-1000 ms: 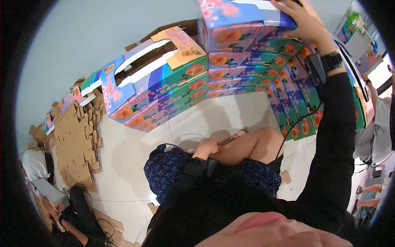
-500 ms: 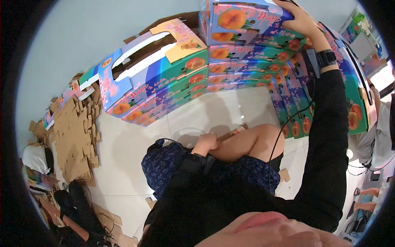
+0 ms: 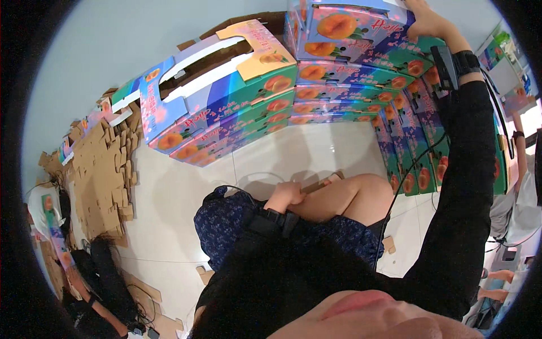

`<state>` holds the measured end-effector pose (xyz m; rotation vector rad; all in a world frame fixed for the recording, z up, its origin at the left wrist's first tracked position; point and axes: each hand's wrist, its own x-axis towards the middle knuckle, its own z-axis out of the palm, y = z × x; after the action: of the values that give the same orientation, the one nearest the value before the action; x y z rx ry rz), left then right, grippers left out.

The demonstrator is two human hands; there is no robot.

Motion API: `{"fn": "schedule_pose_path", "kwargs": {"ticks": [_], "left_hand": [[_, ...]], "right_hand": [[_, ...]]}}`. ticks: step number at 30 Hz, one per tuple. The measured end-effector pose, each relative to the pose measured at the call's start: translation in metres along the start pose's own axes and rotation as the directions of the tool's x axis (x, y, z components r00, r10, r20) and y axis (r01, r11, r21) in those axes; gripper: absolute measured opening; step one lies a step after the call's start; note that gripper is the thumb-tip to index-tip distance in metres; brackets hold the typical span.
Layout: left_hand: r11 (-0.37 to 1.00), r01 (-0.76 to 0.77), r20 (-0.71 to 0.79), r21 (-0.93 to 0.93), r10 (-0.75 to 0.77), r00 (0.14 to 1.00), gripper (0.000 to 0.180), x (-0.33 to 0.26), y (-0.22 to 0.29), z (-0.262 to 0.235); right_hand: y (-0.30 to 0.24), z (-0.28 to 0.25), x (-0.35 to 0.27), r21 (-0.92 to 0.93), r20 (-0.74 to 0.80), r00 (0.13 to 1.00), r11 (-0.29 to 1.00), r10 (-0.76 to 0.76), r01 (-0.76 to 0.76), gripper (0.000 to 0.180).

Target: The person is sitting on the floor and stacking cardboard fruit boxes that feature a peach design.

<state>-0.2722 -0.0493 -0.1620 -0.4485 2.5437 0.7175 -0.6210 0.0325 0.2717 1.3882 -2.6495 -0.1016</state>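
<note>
Up at the top right, my right hand (image 3: 433, 27) rests on the upper corner of a printed fruit carton (image 3: 370, 22) that tops a tall stack. Its thumb spreads from the fingers, and some fingertips run off the picture. My left hand (image 3: 288, 195) lies curled against my bent leg (image 3: 333, 200), its fingers folded in and partly hidden; nothing shows in it. Nearest on the left stands another stack, whose top carton (image 3: 220, 104) has a white-edged handle slot. All these cartons are blue, pink and green with peach pictures.
More cartons (image 3: 415, 150) stand in a row at the right. Brown flattened cardboard (image 3: 101, 181) is heaped on the left floor. A person's arm (image 3: 101, 308) shows at the lower left near a flat printed carton piece (image 3: 58, 240). A black cable (image 3: 415, 161) runs beside my right arm.
The view has shifted slightly, moving the stacks and my right hand rightward in the picture. My right hand stays on the top carton. At the left, a printed carton piece has come up by the other person's arm.
</note>
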Motion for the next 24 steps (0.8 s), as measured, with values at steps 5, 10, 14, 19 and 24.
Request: {"fn": "schedule_pose_path", "kwargs": {"ticks": [5,10,14,19,24], "left_hand": [[1.0,-0.01,0.02,-0.021,0.011,1.0,0.038,-0.006,-0.005,-0.004],[0.999,-0.031,-0.059,-0.043,0.028,0.998,0.036,0.002,0.005,-0.001],[0.998,0.035,-0.074,-0.055,-0.039,0.996,0.033,-0.007,0.0,-0.001],[0.999,0.015,-0.046,-0.052,-0.018,0.999,0.032,-0.005,0.003,0.0],[1.0,-0.007,-0.071,0.001,0.007,0.997,0.03,0.002,-0.009,0.016]], "right_hand": [[0.003,0.005,0.032,-0.093,-0.05,0.998,0.995,-0.046,0.041,0.099],[0.068,0.05,0.071,0.171,-0.073,0.997,0.985,0.011,0.002,0.098],[-0.018,0.049,0.035,-0.164,-0.387,0.91,0.96,0.15,-0.228,0.094],[-0.103,0.113,-0.055,-0.008,-0.86,0.489,0.962,-0.147,0.274,0.08],[-0.213,0.261,-0.134,0.516,-0.442,0.886,0.769,-0.14,0.378,0.078]]}}
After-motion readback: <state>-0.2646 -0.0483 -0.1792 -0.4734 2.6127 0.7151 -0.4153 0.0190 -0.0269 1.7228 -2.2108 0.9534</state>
